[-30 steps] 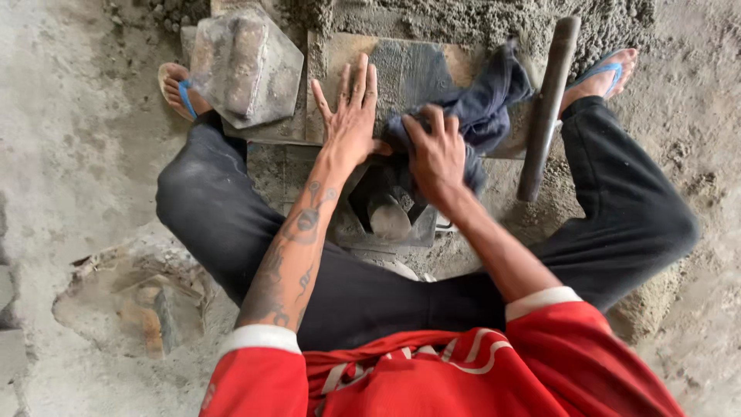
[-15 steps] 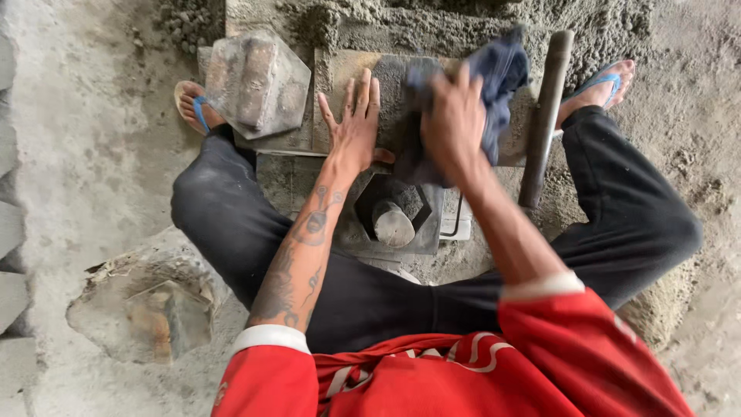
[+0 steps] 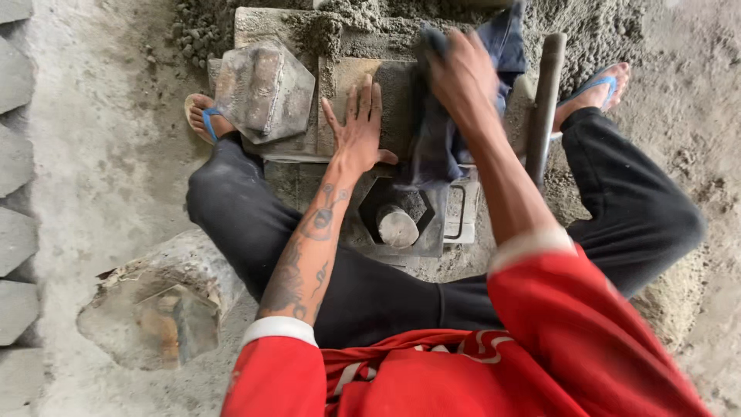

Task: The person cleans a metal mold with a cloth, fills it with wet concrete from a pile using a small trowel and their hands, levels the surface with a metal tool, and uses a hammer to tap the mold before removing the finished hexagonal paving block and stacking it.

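My left hand lies flat, fingers spread, on a worn metal plate in front of me. My right hand grips a dark blue cloth and presses it against the far right part of that plate; the cloth hangs down toward me. Below the plate sits a metal mould with a hexagonal opening and a round plunger inside. I sit with my legs spread around it.
A hexagonal metal block rests at the left beside my sandalled foot. A dark metal bar stands at the right. Damp grey sand is heaped behind. Grey paving blocks line the left edge. A broken, sand-caked container lies lower left.
My right hand has carried the cloth up and away from me, from over the mould onto the far part of the plate. My left hand stayed flat on the plate.
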